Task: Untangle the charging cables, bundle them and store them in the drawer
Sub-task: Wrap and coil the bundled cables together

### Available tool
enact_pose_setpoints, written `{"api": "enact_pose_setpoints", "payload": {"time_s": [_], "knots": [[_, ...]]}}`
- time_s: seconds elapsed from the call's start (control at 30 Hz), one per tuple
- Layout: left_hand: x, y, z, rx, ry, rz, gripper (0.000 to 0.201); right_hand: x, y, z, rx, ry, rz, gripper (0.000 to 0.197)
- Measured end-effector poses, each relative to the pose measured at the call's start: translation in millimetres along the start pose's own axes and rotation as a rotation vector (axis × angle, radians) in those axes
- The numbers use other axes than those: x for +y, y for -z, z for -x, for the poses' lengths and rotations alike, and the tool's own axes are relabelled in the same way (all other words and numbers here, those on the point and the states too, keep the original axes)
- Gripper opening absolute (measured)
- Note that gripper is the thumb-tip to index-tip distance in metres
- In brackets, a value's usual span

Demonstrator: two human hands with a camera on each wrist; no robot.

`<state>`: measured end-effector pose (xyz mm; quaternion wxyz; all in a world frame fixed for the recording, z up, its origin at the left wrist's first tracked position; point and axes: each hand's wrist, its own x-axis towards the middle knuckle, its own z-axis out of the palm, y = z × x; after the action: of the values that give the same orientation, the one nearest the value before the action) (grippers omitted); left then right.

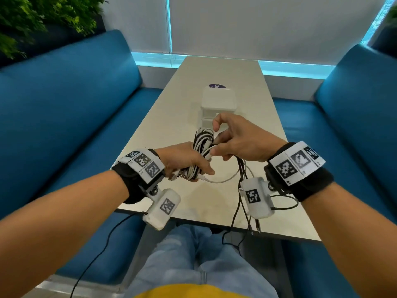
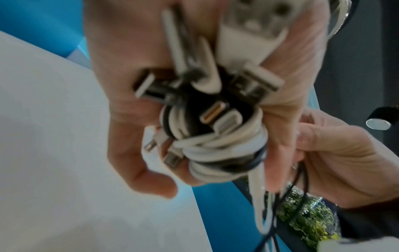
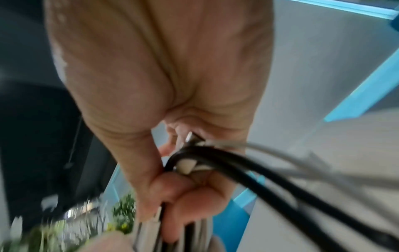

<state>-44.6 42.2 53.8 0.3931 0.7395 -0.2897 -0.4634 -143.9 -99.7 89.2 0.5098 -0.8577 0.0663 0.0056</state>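
Observation:
A bundle of white and black charging cables (image 1: 200, 147) is held above the near end of the table (image 1: 171, 117). My left hand (image 1: 184, 163) grips its lower part, fingers curled round the coils (image 2: 218, 150), with several plug ends (image 2: 215, 112) sticking out toward the wrist. My right hand (image 1: 232, 140) pinches the strands (image 3: 190, 153) wound around the bundle between thumb and fingers, index finger raised. Loose black cable ends (image 1: 242, 190) and a white loop (image 1: 223, 179) hang below. A small white drawer unit (image 1: 218, 102) stands just behind the hands.
Blue benches (image 1: 75, 100) run along both sides of the narrow table. A purple round sticker (image 1: 217, 86) lies behind the drawer unit. Window blinds (image 1: 257, 24) close the far end, and a plant (image 1: 32, 18) sits at the far left. My knees (image 1: 193, 254) are under the table's near edge.

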Motion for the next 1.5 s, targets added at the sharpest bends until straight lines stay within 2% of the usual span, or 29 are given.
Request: {"api": "enact_pose_setpoints", "payload": {"time_s": [0.07,0.13,0.2,0.27,0.33,0.47,0.57,0.67,0.77,0.87,0.97,1.07,1.13,1.27,1.4,1.43,1.5], "knots": [[-0.8,-4.0,-2.3,0.059,-0.003,0.009,0.024,0.9,1.4,-1.5,0.059,0.023,0.18,0.037],[-1.8,-7.7,-3.4,0.086,-0.001,0.012,0.033,2.2,1.5,-2.6,0.175,0.057,0.328,0.04],[-1.8,-9.7,-3.0,0.078,0.011,0.035,0.041,2.1,1.0,-1.9,0.254,0.107,0.393,0.039],[-1.0,-9.5,-3.0,0.067,0.008,0.086,0.037,2.2,0.3,-1.5,0.285,0.129,0.429,0.035],[-1.1,-8.9,-3.1,0.052,0.004,0.145,0.024,2.5,0.3,-0.8,0.275,0.112,0.485,0.034],[-6.7,-6.7,-3.4,-0.009,0.027,0.237,0.016,7.2,8.2,4.1,0.114,0.035,0.553,0.031],[-8.4,-4.7,-2.4,-0.018,0.034,0.309,0.018,10.1,11.1,6.2,0.064,0.11,0.407,0.03],[-3.8,-6.4,-2.9,-0.039,-0.008,0.369,0.023,12.9,1.8,0.8,0.111,0.18,0.216,0.044],[0.5,-8.8,-2.4,-0.031,-0.039,0.379,0.025,17.6,-12.6,-2.8,0.094,0.133,-0.008,0.05],[0.9,-11.3,-0.7,-0.002,-0.046,0.297,0.017,25.6,-25.8,-4.0,0.149,0.052,-0.267,0.042],[3.0,-14.7,1.8,0.032,-0.064,0.237,0.009,27.6,-33.3,-6.2,0.171,0.024,-0.345,0.046],[5.9,-19.1,0.0,0.063,-0.088,0.114,0.025,20.3,-39.5,-4.3,0.205,0.013,-0.459,0.045],[9.9,-23.8,0.7,0.056,-0.117,0.085,0.025,17.8,-42.6,-4.1,0.25,0.014,-0.519,0.043],[15.6,-27.2,-0.3,0.051,-0.129,0.031,0.033,16.8,-48.8,-6.0,0.365,-0.004,-0.582,0.017],[16.5,-25.8,0.8,0.029,-0.118,-0.017,0.012,22.5,-51.9,-6.5,0.358,-0.005,-0.577,0.047],[16.0,-25.2,0.4,0.027,-0.102,-0.021,0.011,23.2,-52.8,-6.2,0.359,0.001,-0.578,0.046],[15.9,-25.0,1.5,0.033,-0.101,-0.018,0.01,22.7,-54.6,-6.6,0.39,0.02,-0.532,0.028]]}}
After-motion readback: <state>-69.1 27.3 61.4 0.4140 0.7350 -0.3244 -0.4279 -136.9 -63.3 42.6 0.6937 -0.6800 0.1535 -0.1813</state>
